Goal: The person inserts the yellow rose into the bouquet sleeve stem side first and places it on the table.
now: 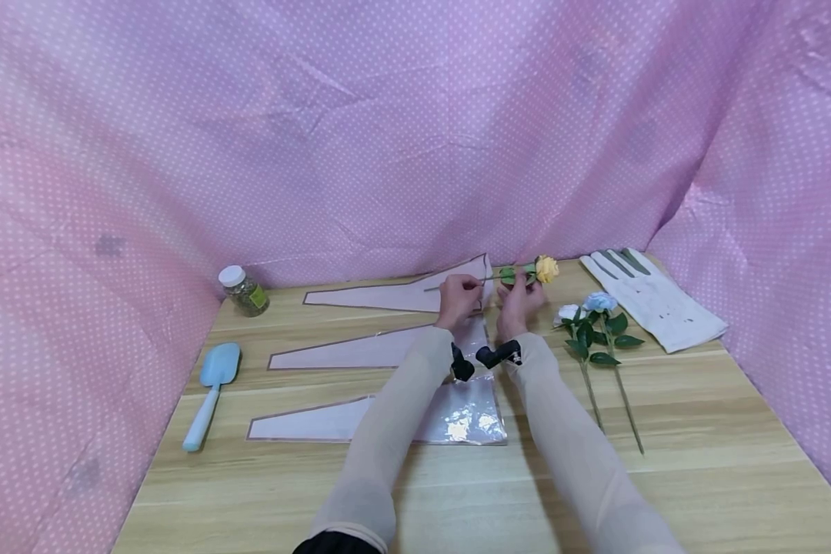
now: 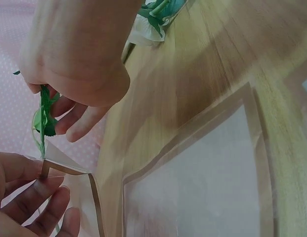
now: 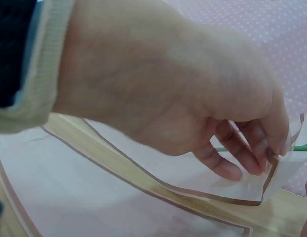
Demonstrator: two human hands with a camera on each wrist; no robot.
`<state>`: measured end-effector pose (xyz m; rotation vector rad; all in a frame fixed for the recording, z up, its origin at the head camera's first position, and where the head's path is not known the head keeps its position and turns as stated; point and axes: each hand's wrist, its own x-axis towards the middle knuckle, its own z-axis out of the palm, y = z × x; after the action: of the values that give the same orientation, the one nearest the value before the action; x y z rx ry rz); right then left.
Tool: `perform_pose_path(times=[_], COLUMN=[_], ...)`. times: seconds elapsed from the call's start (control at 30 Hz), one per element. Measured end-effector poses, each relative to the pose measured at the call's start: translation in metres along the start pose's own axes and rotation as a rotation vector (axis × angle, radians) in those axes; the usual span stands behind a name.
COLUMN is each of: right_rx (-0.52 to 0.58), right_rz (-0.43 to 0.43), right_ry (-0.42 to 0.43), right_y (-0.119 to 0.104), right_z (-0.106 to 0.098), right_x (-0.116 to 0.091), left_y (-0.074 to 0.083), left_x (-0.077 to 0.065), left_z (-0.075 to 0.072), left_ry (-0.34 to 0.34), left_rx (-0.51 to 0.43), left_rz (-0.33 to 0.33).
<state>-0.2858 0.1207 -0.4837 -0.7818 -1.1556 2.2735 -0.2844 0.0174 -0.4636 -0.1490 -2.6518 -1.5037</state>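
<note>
My left hand (image 1: 459, 298) pinches the mouth edge of the farthest flower sleeve (image 1: 381, 298), a clear-and-white wrapper with a brown border. In the left wrist view, the left fingers (image 2: 47, 197) grip that border's corner. With my right hand (image 1: 518, 306) I hold an artificial yellow rose (image 1: 546, 269) by its stem near the leaves. The bloom points right, and the thin stem reaches leftward past the sleeve's mouth, along the wrapper. From the right wrist, part of the green stem (image 3: 302, 147) shows beside the brown edge; only a sliver of the right hand is visible there.
Two more sleeves (image 1: 339, 359) (image 1: 305, 425) lie nearer, partly under my left arm. On the right are a white rose (image 1: 567, 313), a blue rose (image 1: 600, 302) and white gloves (image 1: 665, 308). A lidded jar (image 1: 248, 292) and a blue trowel (image 1: 219, 365) sit left. Pink dotted cloth (image 1: 388, 138) hangs behind.
</note>
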Motion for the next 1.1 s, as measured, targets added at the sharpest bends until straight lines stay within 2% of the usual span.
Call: perform_pose_path(times=[0.63,0.87,1.1], right_rx=[0.027,0.016,0.02], right_rz=[-0.08,-0.079,-0.079], right_ry=[-0.045,-0.04,-0.055], right_y=[0.013,0.013,0.011], right_z=[0.002,0.003,0.004], right_x=[-0.011,-0.01,-0.01], left_y=[0.002,0.004,0.005], left_x=[0.002,0.002,0.002], left_z=[0.002,0.003,0.003], left_ry=[-0.003,-0.033,-0.034], left_rx=[-0.031,-0.058,-0.051], left_rz=[0.016,0.022,0.024])
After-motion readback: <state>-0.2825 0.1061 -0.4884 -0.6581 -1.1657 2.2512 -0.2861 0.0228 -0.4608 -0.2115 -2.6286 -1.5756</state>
